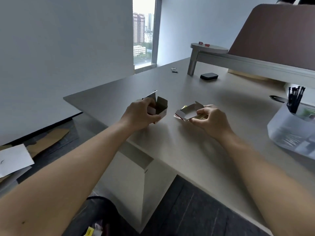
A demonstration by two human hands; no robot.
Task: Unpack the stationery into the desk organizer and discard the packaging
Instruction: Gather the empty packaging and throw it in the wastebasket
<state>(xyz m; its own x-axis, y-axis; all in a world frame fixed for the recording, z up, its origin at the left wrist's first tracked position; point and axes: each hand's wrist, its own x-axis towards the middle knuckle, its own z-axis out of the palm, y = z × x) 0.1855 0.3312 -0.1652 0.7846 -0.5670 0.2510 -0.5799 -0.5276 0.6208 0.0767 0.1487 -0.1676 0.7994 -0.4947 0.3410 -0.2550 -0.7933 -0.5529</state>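
Two bare hands, each holding a small piece of opened cardboard packaging above a pale matte desk.

Nearest on the desk's right edge stands the desk organizer, a translucent frosted plastic tub with rounded walls, thin black sticks upright in its rear compartment. Left of the organizer, the right hand pinches a flattened carton sleeve, white inside with a glossy gold and red face, thumb below and curled fingers above. Farther left of the organizer, the left hand grips a small white box, its flaps standing open, fingers curled round its near side. Beyond the organizer lies a black rounded pad, beside the metal leg of a grey shelf.
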